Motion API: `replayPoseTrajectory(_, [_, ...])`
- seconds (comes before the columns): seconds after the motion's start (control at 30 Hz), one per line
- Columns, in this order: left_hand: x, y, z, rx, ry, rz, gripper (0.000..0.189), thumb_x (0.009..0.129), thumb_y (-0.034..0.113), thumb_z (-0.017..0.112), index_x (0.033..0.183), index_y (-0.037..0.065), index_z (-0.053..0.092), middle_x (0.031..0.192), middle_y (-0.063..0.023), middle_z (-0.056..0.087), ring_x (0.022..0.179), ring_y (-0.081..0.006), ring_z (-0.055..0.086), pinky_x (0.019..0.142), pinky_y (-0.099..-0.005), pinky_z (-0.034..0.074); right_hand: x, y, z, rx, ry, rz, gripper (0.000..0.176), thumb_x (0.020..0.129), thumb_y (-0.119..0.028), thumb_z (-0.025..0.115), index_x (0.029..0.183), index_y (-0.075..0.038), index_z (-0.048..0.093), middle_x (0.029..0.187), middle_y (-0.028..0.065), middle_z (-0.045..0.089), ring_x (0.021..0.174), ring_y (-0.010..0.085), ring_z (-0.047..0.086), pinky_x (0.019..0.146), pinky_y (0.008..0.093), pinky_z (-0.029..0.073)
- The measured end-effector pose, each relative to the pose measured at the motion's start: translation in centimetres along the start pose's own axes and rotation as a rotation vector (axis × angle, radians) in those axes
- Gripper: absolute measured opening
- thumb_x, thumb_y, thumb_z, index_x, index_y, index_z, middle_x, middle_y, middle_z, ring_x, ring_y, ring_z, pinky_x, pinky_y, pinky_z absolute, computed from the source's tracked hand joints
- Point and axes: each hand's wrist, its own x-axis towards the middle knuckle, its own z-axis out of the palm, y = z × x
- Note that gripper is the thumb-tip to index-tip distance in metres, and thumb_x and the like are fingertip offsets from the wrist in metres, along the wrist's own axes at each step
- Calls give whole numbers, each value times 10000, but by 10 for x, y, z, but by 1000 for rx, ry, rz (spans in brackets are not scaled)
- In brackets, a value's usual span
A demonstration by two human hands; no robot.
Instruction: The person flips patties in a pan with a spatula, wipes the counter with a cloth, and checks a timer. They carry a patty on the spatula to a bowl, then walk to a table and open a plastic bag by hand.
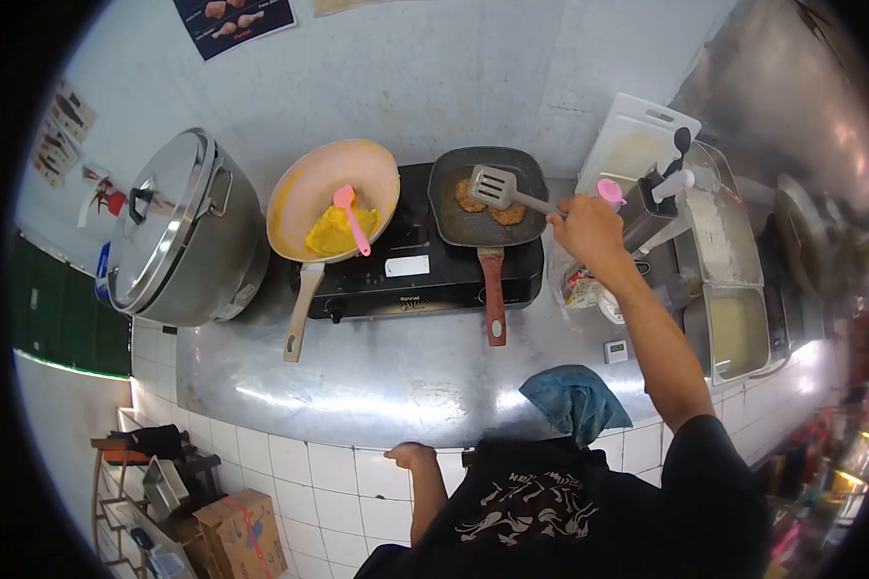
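Observation:
My right hand [589,230] is closed around the handle of a grey slotted spatula [493,187]. The spatula's head lies over two browned patties, one patty [467,197] at left and another patty [508,215] partly under the handle. Both are in a dark square frying pan [447,227] with a reddish-brown handle, on the right burner. My left hand [412,454] rests at the counter's front edge, holding nothing visible; its fingers show only in part. On the left burner, a cream frying pan [290,193] holds a yellow mash [328,234] and a pink spatula [353,220].
A black gas stove [425,297] stands on the steel counter [357,386]. A large lidded pot [198,251] is at left. To the right are a utensil holder [644,224], metal trays [739,333], a white cutting board [620,135], a small timer [616,351] and a blue-green cloth [577,400].

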Motion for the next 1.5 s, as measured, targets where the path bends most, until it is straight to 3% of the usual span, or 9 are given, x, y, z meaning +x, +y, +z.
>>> replayPoseTrajectory(0.37, [26,-6,1,87,118,7,711,962,521,285,1320,-39,536,1354,-160,570,1164,-344,595,976,-479,493,-67,24,0,41,219,94,266,895,-297,653,1028,-69,689,735,203,673,720,415,660,652,507,514])
replayPoseTrajectory(0.47, [52,-10,-7,147,-225,78,763,949,574,260,1426,6,440,1446,-134,492,1307,-317,475,1096,-492,354,-85,21,35,333,458,67,265,926,-304,621,1031,-65,671,732,211,668,717,423,652,644,522,496])
replayPoseTrajectory(0.53, [116,-15,-14,226,-328,95,809,933,636,268,1493,58,348,1520,-125,401,1396,-296,363,1142,-500,256,-98,10,51,485,74,190,367,946,-326,623,1132,-12,660,824,222,684,757,408,659,676,467,499])
replayPoseTrajectory(0.63, [92,2,-48,502,-279,94,915,892,722,313,1553,101,198,1595,-119,260,1461,-271,240,1160,-512,190,-115,-3,92,1036,37,265,367,961,-325,595,1006,25,693,786,183,681,698,302,648,658,407,484])
replayPoseTrajectory(0.67, [109,2,-61,684,-148,254,842,925,685,359,1372,-22,464,1310,-202,580,1134,-356,586,865,-498,510,-121,-11,89,1057,46,306,269,963,-232,554,899,1,672,668,147,654,643,282,665,603,412,496])
replayPoseTrajectory(0.8, [98,22,-135,1010,-154,408,830,926,681,364,1359,-19,473,1295,-202,585,1120,-355,590,861,-497,511,-146,-21,89,1474,-145,445,270,932,-233,562,931,17,663,697,187,667,670,333,679,654,428,515])
replayPoseTrajectory(0.9, [66,36,-184,1134,-212,470,821,926,678,368,1349,-16,480,1283,-202,589,1109,-354,593,857,-496,511,-161,-17,92,1409,-182,421,314,873,-231,561,945,60,658,725,262,652,744,435,659,728,502,506])
replayPoseTrajectory(1.1, [6,57,-231,1257,-182,554,803,926,672,375,1330,-12,494,1260,-201,597,1089,-353,599,851,-493,512,-163,-6,86,1476,-216,377,277,866,-186,552,988,48,635,643,213,630,592,378,639,599,464,503])
replayPoseTrajectory(1.5, [-48,64,-254,1352,-77,577,768,927,660,390,1291,-3,522,1214,-200,614,1048,-351,610,837,-488,514,-140,13,89,1504,-225,275,223,820,-151,582,834,71,587,576,196,603,572,373,637,639,460,535])
